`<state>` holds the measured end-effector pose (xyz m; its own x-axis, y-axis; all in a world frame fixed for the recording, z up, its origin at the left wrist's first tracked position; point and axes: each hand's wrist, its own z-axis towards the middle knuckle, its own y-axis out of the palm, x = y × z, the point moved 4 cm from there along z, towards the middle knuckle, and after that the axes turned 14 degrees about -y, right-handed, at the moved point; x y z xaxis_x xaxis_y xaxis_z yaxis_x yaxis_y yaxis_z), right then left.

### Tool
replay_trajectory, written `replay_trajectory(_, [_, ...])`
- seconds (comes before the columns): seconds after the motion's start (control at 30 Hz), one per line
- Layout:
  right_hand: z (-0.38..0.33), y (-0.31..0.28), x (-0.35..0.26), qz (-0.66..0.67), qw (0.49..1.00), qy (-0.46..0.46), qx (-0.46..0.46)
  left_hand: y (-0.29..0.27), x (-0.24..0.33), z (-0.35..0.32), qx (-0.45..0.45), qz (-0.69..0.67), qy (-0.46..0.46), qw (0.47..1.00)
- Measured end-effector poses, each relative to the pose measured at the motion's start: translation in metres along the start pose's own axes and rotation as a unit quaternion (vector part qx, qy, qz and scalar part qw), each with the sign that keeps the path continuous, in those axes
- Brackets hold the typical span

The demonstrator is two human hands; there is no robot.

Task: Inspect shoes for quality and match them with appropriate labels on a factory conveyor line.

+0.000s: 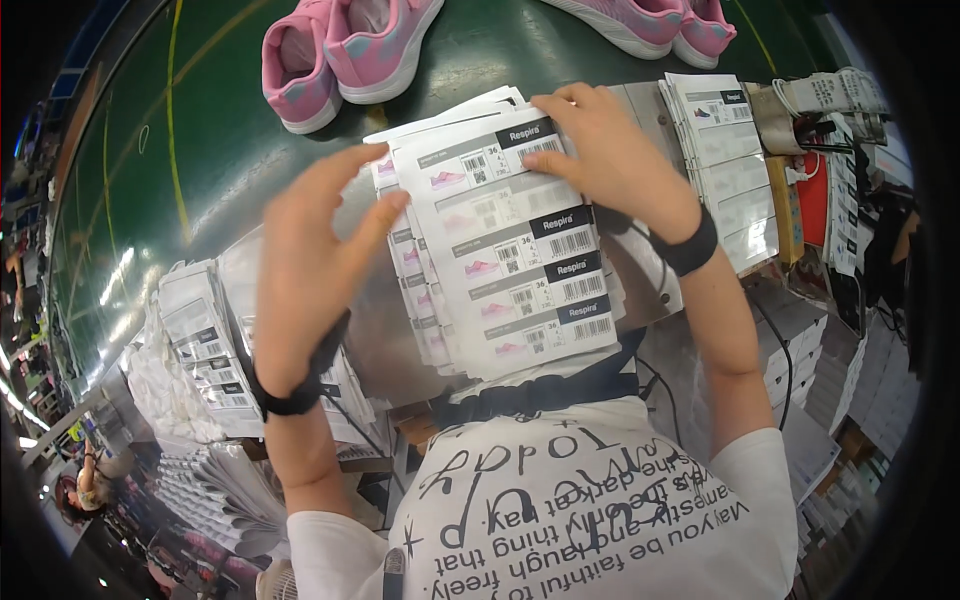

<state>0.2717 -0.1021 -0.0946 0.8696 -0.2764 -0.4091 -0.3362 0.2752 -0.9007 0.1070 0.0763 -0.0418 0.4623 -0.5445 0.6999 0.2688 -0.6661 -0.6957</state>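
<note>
A stack of white label sheets (490, 240) lies before me, printed with pink shoes, barcodes and dark blocks. Its layers are slightly fanned, so edges of lower sheets show at the left and top. My left hand (315, 255) is open at the stack's upper left edge, with thumb and fingers apart. At the upper right corner, my right hand (625, 165) rests with its thumb on the top sheet's face. Its fingers spread over the corner, apart from the thumb. Dark bands circle both wrists.
Pink sneakers (375, 50) stand on the green surface (220, 130) beyond the stack, with another pair (640, 25) farther right. More label sheets (722, 150) lie at the right, and bundled sheets (205, 340) at the left. Dark cables (785, 360) hang beside my right arm.
</note>
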Motion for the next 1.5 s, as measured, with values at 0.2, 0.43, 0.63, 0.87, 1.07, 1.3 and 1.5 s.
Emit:
replay_trajectory(0.2, [-0.032,-0.039,-0.061,0.038,0.977,-0.068,0.200,0.019,-0.007,-0.045,0.053,-0.058,-0.064,0.995])
replay_trajectory(0.43, [-0.077,-0.049,-0.093,0.618,0.757,-0.153,0.148,0.045,-0.046,-0.092,-0.152,-0.553,0.052,0.818])
replay_trajectory(0.63, [-0.067,0.002,-0.040,0.167,0.955,0.221,0.108,0.058,-0.069,-0.098,-0.150,-0.680,0.005,0.718])
replay_trajectory(0.87, [-0.048,0.013,-0.036,0.167,0.962,0.208,0.065,0.064,-0.083,-0.085,-0.131,-0.628,-0.066,0.765])
replay_trajectory(1.07, [-0.071,-0.048,-0.042,0.295,0.924,0.170,0.176,0.066,-0.047,-0.074,-0.060,-0.517,-0.234,0.821])
replay_trajectory(1.3, [-0.101,-0.140,-0.079,0.209,0.892,-0.082,0.392,-0.023,0.022,-0.061,0.124,0.029,0.049,0.991])
replay_trajectory(1.5, [-0.115,-0.155,-0.107,0.332,0.859,-0.108,0.374,0.009,0.082,-0.051,-0.151,-0.309,0.073,0.936])
